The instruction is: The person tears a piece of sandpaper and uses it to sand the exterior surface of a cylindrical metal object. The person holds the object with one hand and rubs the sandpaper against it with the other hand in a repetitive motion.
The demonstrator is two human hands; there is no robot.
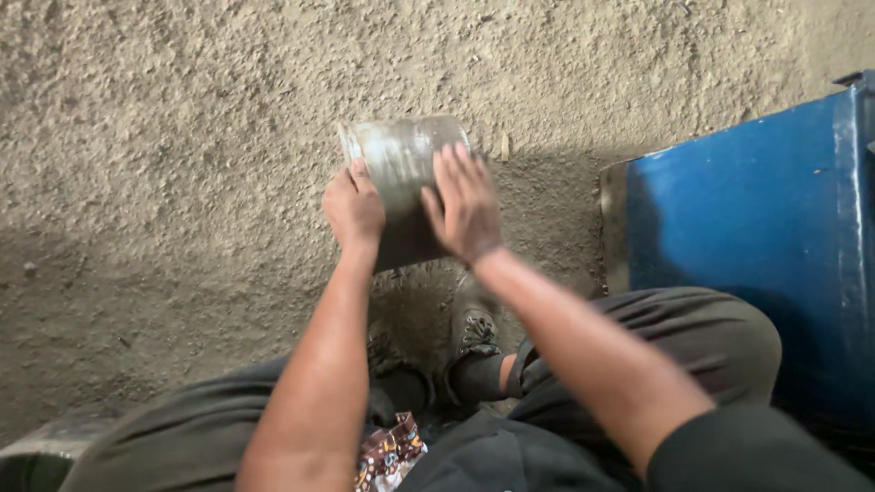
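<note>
A grey metal cylinder [401, 178], dusty and smeared, is held tilted above the sandy ground, its upper rim pointing away from me. My left hand [353, 210] grips its left side. On the right side of the cylinder lies my right hand [465, 205], fingers spread flat over the curved surface. Both forearms reach forward from the bottom of the view. Below the cylinder my laced boots [474, 333] rest on the ground between my knees.
A blue metal box [756, 228] stands at the right, close to my right knee. Rough sandy ground [182, 137] fills the rest of the view. A patterned wrapper [390, 454] lies at my lap. A dark rounded object [36, 451] shows at the bottom left corner.
</note>
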